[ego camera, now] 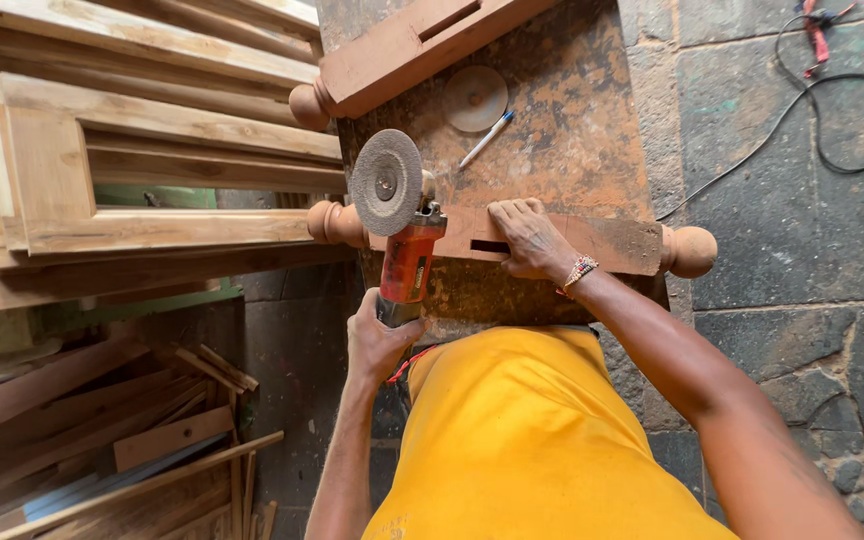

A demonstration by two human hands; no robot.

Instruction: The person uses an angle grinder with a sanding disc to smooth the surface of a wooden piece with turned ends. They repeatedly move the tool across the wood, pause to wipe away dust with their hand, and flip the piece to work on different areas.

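Seen from above, a person in a yellow shirt leans over a dusty brown workbench (572, 130). No bins or boxes show; the only hollow things are the long slots cut into the two turned wooden posts, and what lies inside them cannot be made out. The nearer post (592, 243), with a round knob at each end, lies crosswise on the bench. The farther post (402, 50) lies at an angle near the bench's far edge.

The left hand (377, 340) is wrapped tightly around the rear handle of an orange angle grinder (407, 255), arm reaching forward. The grinder's grey sanding disc (386, 182) faces up (tilted toward the camera), sitting at the near post's left end.

The right hand (527, 235) lies flat on the near post beside its slot, fingers pressed together, a beaded bracelet at the wrist.

A loose disc (474, 98) and a pen (485, 140) rest on the bench. Pale wooden frames (102, 170) are stacked to the left.
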